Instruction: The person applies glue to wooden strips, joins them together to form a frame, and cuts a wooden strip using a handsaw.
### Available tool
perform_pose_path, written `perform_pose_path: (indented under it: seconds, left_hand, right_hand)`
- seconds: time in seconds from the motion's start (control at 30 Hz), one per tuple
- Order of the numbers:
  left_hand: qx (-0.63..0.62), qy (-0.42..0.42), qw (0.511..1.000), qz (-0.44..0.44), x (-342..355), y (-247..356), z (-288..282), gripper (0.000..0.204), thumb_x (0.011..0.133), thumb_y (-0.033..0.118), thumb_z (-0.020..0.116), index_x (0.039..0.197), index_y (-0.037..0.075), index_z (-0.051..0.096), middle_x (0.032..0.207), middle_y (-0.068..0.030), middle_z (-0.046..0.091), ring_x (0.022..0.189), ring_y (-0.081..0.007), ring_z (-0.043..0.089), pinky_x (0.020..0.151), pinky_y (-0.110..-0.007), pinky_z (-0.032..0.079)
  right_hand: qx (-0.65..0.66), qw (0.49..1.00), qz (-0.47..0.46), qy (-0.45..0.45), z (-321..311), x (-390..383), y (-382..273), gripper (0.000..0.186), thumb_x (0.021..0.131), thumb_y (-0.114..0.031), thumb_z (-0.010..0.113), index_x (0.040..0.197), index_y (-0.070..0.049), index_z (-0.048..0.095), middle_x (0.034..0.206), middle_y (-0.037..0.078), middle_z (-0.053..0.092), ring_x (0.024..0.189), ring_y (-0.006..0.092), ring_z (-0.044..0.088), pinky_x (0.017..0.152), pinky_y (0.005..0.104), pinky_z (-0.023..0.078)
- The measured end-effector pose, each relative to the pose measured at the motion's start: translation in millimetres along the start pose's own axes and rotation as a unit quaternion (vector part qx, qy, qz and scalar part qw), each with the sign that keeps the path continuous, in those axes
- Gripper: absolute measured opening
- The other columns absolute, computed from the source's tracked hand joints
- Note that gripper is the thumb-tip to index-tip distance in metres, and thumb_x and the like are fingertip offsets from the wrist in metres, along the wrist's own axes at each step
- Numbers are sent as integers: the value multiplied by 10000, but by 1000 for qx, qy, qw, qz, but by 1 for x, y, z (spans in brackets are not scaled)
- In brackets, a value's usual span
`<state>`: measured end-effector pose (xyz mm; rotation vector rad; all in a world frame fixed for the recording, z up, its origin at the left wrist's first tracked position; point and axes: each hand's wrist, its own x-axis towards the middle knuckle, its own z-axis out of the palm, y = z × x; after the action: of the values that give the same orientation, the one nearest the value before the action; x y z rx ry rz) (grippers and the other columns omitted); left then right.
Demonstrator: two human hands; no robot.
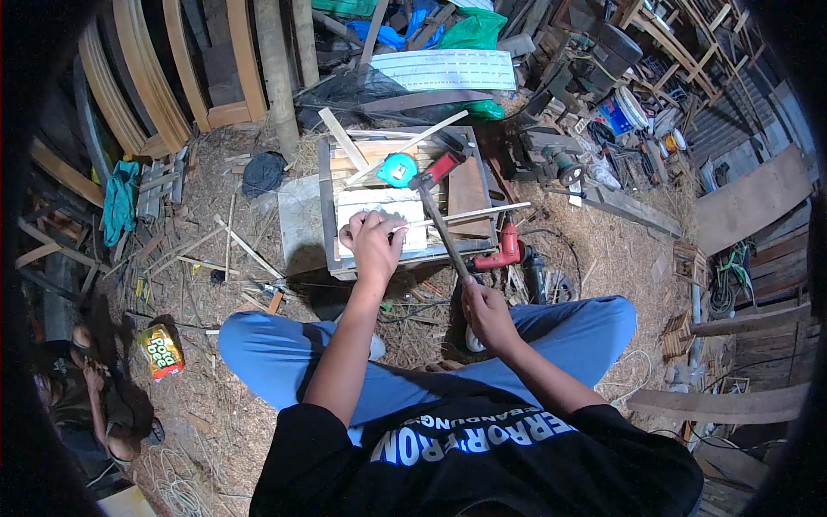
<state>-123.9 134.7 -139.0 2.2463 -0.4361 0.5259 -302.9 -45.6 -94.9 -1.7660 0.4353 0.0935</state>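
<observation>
We sit cross-legged on the straw floor (pixel 603 250), which lies open to our right and is littered with sticks to our left. Before our knees stands the desk (pixel 326 207), a low wooden frame carrying a white board (pixel 379 211), slats, a brown panel (pixel 469 194) and a teal tape measure (pixel 397 170). Our left hand (pixel 372 244) presses closed on the board's near edge, pinning a thin stick (pixel 469 213). Our right hand (pixel 484 310) grips the hammer (pixel 439 207) handle; its red head rests beside the tape. A red drill (pixel 502 252) lies at the desk's right edge.
</observation>
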Motion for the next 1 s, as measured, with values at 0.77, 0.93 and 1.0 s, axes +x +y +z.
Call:
perform_pose_path:
  seconds: [0.77, 0.93, 1.0]
  left_hand:
    - [29, -6, 1000, -8, 2, 1, 0, 207, 785, 260, 885, 980, 206, 840, 1000, 7, 670, 1193, -271, 535, 1027, -507, 279]
    - [9, 3, 1000, -6, -2, -2, -1, 197, 775, 255, 896, 955, 207, 835, 1047, 8, 700, 1194, -274, 550, 1042, -497, 281]
    - [-24, 7, 1000, -4, -5, -4, -1, 214, 775, 256, 896, 972, 198, 833, 1086, -3, 713, 1188, -273, 566, 1053, -494, 287]
  right_hand:
    - [-147, 985, 95, 0, -1, -8, 6, 554, 1144, -445, 492, 834, 7, 577, 624, -2, 449, 608, 117, 379, 548, 362, 344]
    - [-121, 992, 16, 39, 8, -23, -7, 533, 1137, -426, 512, 862, 26, 580, 620, 80, 457, 598, 151, 434, 557, 403, 386]
    - [-191, 977, -69, 68, 10, -29, -8, 502, 1119, -407, 547, 871, 28, 585, 629, 180, 510, 556, 265, 533, 564, 455, 414]
